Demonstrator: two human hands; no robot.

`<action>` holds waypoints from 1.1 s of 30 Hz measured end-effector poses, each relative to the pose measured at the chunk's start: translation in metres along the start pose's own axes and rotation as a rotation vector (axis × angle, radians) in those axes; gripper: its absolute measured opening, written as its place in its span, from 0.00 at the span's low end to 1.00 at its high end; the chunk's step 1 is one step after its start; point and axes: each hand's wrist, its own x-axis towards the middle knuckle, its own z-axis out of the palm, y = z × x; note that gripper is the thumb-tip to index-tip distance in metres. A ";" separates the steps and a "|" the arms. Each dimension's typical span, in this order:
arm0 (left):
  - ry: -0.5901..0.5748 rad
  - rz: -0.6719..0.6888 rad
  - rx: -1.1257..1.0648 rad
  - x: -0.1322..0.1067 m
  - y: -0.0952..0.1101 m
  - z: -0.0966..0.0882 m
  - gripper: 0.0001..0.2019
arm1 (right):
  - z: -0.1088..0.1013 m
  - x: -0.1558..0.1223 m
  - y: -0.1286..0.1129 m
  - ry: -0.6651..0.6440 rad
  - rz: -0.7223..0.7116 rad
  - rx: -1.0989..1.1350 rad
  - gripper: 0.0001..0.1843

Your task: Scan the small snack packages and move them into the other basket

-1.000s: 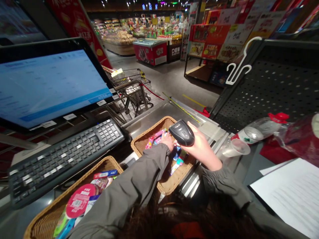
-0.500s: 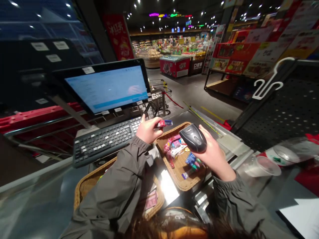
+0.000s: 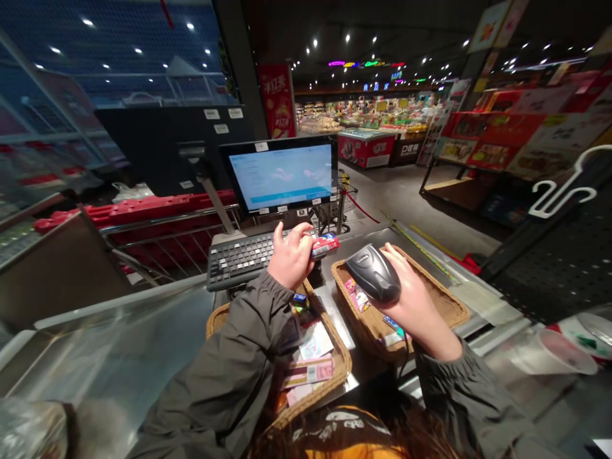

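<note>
My left hand [image 3: 291,256] pinches a small red-and-blue packet [image 3: 325,245] at the fingertips, lifted clear of the baskets, while my right hand [image 3: 415,294] curls around a black handheld barcode scanner [image 3: 373,273], its head tipped toward the packet, which is near it, so the two seem held up to meet. Below my right hand sits a wicker basket [image 3: 449,306] with a few small packets, and under my left forearm a second wicker basket [image 3: 342,363] holds cards and packets. Both rest on the steel bench [image 3: 358,239] within easy reach. Just past my left hand lies the keyboard [image 3: 239,260], and beyond it the monitor [image 3: 281,175] faces me, readable without turning.
</note>
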 end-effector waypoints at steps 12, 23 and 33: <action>0.039 0.055 0.003 -0.030 -0.018 -0.037 0.07 | 0.011 0.002 -0.049 -0.040 -0.064 0.008 0.31; 0.120 0.000 -0.035 -0.057 -0.038 -0.050 0.07 | 0.022 -0.002 -0.083 -0.210 -0.129 0.062 0.31; 0.074 -0.044 0.010 -0.072 -0.039 -0.055 0.08 | 0.025 -0.003 -0.091 -0.252 -0.150 0.102 0.31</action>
